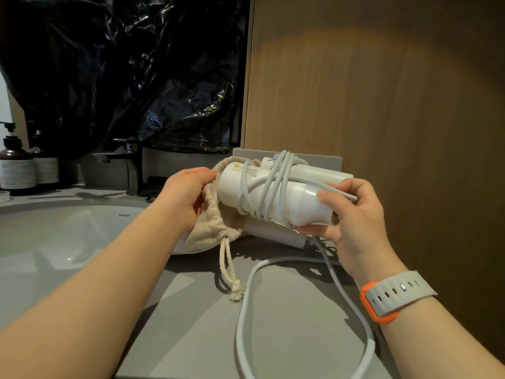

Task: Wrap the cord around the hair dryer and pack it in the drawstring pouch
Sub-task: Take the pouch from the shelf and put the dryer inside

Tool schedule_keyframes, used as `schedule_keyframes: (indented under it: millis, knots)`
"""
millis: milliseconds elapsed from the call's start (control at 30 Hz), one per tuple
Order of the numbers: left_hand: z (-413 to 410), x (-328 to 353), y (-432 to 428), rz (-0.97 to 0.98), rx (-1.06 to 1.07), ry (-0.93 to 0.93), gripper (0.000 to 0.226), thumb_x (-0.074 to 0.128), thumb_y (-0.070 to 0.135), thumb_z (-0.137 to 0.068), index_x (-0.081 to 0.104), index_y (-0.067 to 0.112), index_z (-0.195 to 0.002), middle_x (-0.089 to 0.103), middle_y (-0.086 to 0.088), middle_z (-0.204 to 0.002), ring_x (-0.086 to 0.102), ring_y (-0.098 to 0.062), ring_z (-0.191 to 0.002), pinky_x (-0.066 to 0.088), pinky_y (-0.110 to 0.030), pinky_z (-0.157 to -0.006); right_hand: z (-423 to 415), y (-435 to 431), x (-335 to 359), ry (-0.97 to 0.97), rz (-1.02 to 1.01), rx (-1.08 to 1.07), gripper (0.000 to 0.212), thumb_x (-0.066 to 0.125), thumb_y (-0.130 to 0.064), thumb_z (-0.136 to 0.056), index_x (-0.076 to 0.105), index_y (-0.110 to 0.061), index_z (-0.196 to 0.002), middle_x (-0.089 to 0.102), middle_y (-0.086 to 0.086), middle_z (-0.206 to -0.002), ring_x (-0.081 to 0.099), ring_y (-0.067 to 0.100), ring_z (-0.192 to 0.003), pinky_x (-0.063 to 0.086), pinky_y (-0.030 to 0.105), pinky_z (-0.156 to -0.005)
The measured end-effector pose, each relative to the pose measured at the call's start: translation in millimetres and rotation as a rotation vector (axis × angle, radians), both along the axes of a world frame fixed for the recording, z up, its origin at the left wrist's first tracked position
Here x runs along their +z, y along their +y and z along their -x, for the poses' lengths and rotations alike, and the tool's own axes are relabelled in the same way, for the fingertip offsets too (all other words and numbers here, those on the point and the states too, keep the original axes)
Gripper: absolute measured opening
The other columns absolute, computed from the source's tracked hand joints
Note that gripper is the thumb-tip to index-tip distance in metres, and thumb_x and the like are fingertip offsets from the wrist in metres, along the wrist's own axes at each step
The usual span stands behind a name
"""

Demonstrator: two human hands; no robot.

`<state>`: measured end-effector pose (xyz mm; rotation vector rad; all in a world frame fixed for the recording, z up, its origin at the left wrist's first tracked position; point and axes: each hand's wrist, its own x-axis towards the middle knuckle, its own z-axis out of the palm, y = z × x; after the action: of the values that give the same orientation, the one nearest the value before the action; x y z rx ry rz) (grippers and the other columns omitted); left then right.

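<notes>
Right hand (355, 214) grips the hair dryer (276, 203) by the nozzle, fingers (328, 196) curled round it. Left hand (188, 195) pinches the drawstring pouch (210, 231) open at the dryer's 9 o'clock, above the worktop (191, 324). The loosely wound cord (273, 187) could catch the pouch rim and unravel going in.

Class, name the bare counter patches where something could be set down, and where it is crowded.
Bare countertop lies between the sink rim and the cord loop; a smaller patch sits inside that loop. Crowded at the back: left hand, right hand, drawstring pouch and hair dryer. Pump bottles and tap fill the rear left.
</notes>
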<state>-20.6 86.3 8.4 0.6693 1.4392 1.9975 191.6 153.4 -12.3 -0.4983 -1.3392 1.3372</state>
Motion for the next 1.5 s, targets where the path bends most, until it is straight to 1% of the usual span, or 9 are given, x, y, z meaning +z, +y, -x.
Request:
schedule_keyframes:
  millis: [100, 233, 267, 400, 700, 800, 1000, 1233, 1500]
  knots:
    - [-6, 1, -1, -0.019, 0.075, 0.114, 0.007, 0.063, 0.014, -0.087, 0.062, 0.02, -0.091, 0.065, -0.009, -0.097, 0.061, -0.026, -0.094, 0.053, -0.044, -0.089, 0, 1, 0, 0.005, 0.021, -0.017, 0.026, 0.064, -0.002, -0.081, 0.051, -0.023, -0.087, 0.051, -0.003, -0.108, 0.054, 0.028, -0.105, 0.059, 0.046, -0.065]
    - [-12, 0, -2, -0.045, 0.188, 0.292, 0.008, 0.061, 0.013, -0.088, 0.06, 0.02, -0.093, 0.059, 0.001, -0.087, 0.054, -0.013, -0.073, 0.049, -0.026, -0.059, 1, 0, -1, -0.036, -0.04, -0.043, 0.027, 0.065, 0.0, -0.08, 0.051, -0.022, -0.087, 0.053, -0.003, -0.107, 0.055, 0.027, -0.102, 0.059, 0.039, -0.059]
    - [-12, 0, -1, -0.051, 0.234, 0.357, 0.008, 0.061, 0.014, -0.088, 0.06, 0.021, -0.091, 0.057, 0.004, -0.086, 0.053, -0.01, -0.073, 0.045, -0.023, -0.058, 2, -1, -2, -0.054, -0.057, -0.043, 0.027, 0.066, 0.0, -0.079, 0.051, -0.021, -0.088, 0.053, -0.003, -0.106, 0.055, 0.027, -0.101, 0.059, 0.038, -0.059]
    - [-10, -1, -3, -0.002, 0.401, 0.598, 0.009, 0.06, 0.019, -0.086, 0.058, 0.027, -0.082, 0.059, 0.008, -0.081, 0.054, -0.007, -0.076, 0.043, -0.025, -0.068, 6, -7, -3, -0.105, -0.086, 0.0, 0.028, 0.066, 0.001, -0.079, 0.053, -0.022, -0.087, 0.056, -0.002, -0.105, 0.055, 0.026, -0.101, 0.059, 0.04, -0.06]
    - [-13, 3, -9, -0.013, 0.429, 0.738, 0.007, 0.064, 0.022, -0.085, 0.061, 0.028, -0.086, 0.062, 0.014, -0.081, 0.058, -0.002, -0.079, 0.046, -0.022, -0.072, 8, -12, -3, -0.104, -0.091, 0.073, 0.027, 0.065, 0.004, -0.078, 0.052, -0.017, -0.087, 0.061, -0.003, -0.098, 0.058, 0.027, -0.097, 0.058, 0.038, -0.057]
    - [-16, 5, -12, -0.039, 0.435, 0.759, 0.008, 0.066, 0.023, -0.084, 0.062, 0.029, -0.086, 0.063, 0.013, -0.079, 0.059, -0.004, -0.078, 0.049, -0.026, -0.075, 9, -14, -4, -0.121, -0.113, 0.107, 0.026, 0.065, 0.004, -0.078, 0.053, -0.017, -0.085, 0.062, -0.004, -0.096, 0.059, 0.027, -0.096, 0.059, 0.041, -0.059]
    - [-25, 7, -16, -0.062, 0.401, 0.891, 0.011, 0.066, 0.024, -0.085, 0.061, 0.033, -0.087, 0.064, 0.015, -0.079, 0.061, -0.002, -0.078, 0.053, -0.029, -0.077, 15, -19, -8, -0.159, -0.13, 0.126, 0.024, 0.066, 0.003, -0.078, 0.054, -0.016, -0.085, 0.062, 0.0, -0.103, 0.06, 0.026, -0.096, 0.059, 0.042, -0.06]
    - [-34, 11, -20, -0.129, 0.45, 0.895, 0.013, 0.067, 0.023, -0.084, 0.061, 0.035, -0.087, 0.063, 0.019, -0.076, 0.063, -0.005, -0.08, 0.054, -0.04, -0.079, 16, -21, -8, -0.107, -0.108, 0.095, 0.021, 0.065, 0.002, -0.08, 0.054, -0.014, -0.085, 0.063, -0.004, -0.095, 0.061, 0.025, -0.092, 0.059, 0.039, -0.057]
    - [-52, 23, -19, -0.123, 0.452, 1.071, 0.011, 0.065, 0.023, -0.083, 0.064, 0.034, -0.085, 0.064, 0.019, -0.075, 0.064, -0.01, -0.083, 0.052, -0.036, -0.079, 22, -23, -8, -0.085, -0.141, 0.048, 0.023, 0.067, -0.001, -0.079, 0.053, -0.018, -0.085, 0.06, -0.009, -0.095, 0.06, 0.022, -0.091, 0.059, 0.037, -0.057]
